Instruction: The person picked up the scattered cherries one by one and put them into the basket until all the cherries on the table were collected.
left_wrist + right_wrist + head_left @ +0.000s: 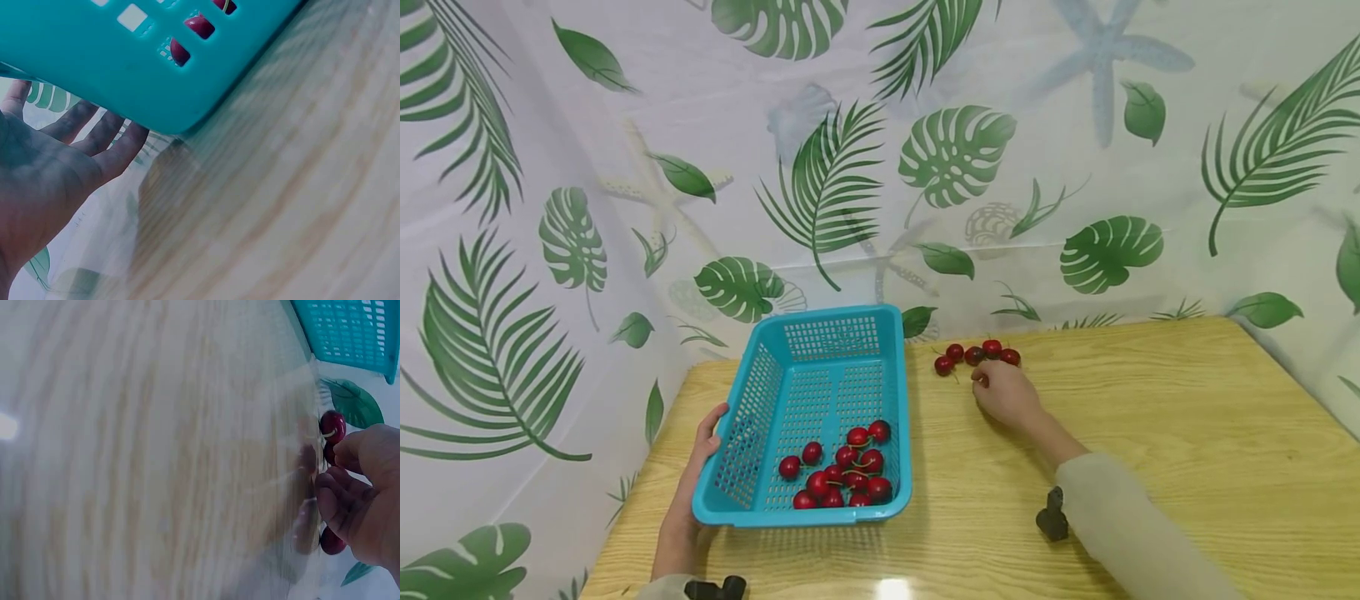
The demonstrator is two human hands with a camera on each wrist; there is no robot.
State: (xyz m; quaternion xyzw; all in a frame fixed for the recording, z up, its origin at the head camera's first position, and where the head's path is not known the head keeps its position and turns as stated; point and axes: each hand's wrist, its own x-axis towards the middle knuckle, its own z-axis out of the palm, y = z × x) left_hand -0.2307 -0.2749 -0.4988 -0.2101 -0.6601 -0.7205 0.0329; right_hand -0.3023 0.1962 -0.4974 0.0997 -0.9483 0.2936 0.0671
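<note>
My left hand (703, 442) is at the left side of a blue plastic basket (904, 400), its fingers (103, 134) extended against the outside of the wall. Several red cherries (817, 483) lie in the basket, mostly toward its near right corner. At the back of the table, my right hand (1007, 396) has its fingers curled, and thumb and forefinger pinch at a dark cherry (330, 453); the exact contact is partly covered. Other loose cherries (954, 352) lie in a short row just beyond this hand, some with stems.
The wooden table (1150, 417) runs back to a white cloth wall (865, 208) printed with green leaves. Another cloth wall (572, 333) stands along the left. A bright reflection (893, 589) shows at the near edge.
</note>
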